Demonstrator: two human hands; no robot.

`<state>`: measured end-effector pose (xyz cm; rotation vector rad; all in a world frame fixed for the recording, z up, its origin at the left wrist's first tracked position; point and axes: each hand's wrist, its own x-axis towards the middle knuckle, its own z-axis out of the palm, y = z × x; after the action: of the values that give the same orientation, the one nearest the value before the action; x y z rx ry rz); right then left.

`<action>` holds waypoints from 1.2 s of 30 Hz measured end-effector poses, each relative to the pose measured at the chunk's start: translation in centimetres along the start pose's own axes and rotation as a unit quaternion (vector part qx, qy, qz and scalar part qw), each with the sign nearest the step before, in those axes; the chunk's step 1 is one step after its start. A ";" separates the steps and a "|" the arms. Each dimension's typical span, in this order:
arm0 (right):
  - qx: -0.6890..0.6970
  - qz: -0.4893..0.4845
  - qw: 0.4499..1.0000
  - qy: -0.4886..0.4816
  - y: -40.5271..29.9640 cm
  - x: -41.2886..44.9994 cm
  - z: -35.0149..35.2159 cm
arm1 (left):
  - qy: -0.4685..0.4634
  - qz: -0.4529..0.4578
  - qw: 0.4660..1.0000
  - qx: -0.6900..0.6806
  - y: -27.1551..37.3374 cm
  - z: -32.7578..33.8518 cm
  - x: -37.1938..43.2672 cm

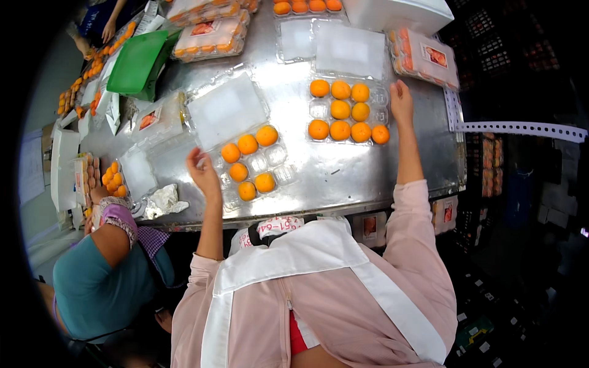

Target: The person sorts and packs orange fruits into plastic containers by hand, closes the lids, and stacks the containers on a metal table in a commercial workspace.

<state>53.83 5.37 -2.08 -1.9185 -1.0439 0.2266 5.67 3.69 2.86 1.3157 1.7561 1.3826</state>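
Two clear plastic clamshell trays lie unlidded on the metal table [317, 179]. My left hand [202, 172] hovers at the left side of the nearer tray [284, 174], its fingers curled loosely and holding nothing that I can see. Several orange citrus fruits [248, 144] sit in that tray, among bare cups. At the right edge of the other tray [379, 97] is my right hand [401, 99], fingers partly bent; whether it grips the rim is unclear. More oranges [340, 109] fill most of its cups. Each tray's raised lid holds a white pad [228, 110].
Closed fruit packs stand at the upper left [211, 37] and upper right [428, 57]. A green plastic container [138, 62], crumpled paper [165, 202] and a white box [400, 14] are on the table. A co-worker's arm [115, 225] reaches in at the left; another person's hand [109, 30] is farther off.
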 end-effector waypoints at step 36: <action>0.063 0.066 0.996 0.008 9.6 2.9 -15.3 | -0.696 -0.359 0.615 -0.094 12.8 21.8 -16.4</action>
<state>69.24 -4.25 -0.25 -1.8733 -0.8721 0.3424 35.04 -2.54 5.29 0.8385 0.7155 -0.1253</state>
